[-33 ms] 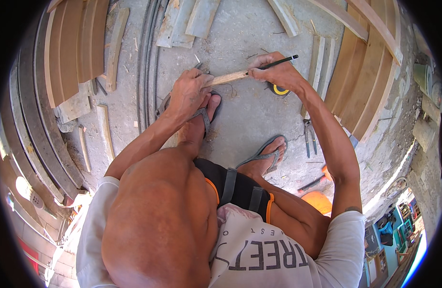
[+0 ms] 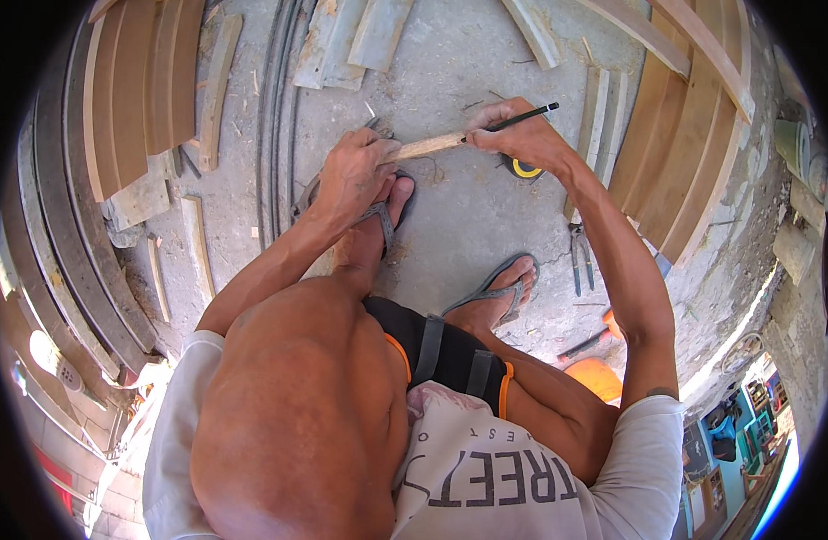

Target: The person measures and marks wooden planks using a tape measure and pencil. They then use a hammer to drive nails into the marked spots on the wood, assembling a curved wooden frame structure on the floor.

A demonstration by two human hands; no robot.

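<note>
Between my hands, above the concrete floor, a short light wooden stick lies almost level, its right end a little higher. My left hand is closed around its left end, over my left foot. A dark pencil with a pale band near its end is pinched in my right hand. The pencil's tip meets the stick's right end, and the fingers of that hand are against the wood there. Just below my right hand a yellow and black tape measure rests on the floor, partly hidden by the wrist.
Long brown boards are stacked at far left, and more boards at right. Dark metal bars run along the floor left of my hands. Pincers and an orange tool lie to the right of my sandalled foot.
</note>
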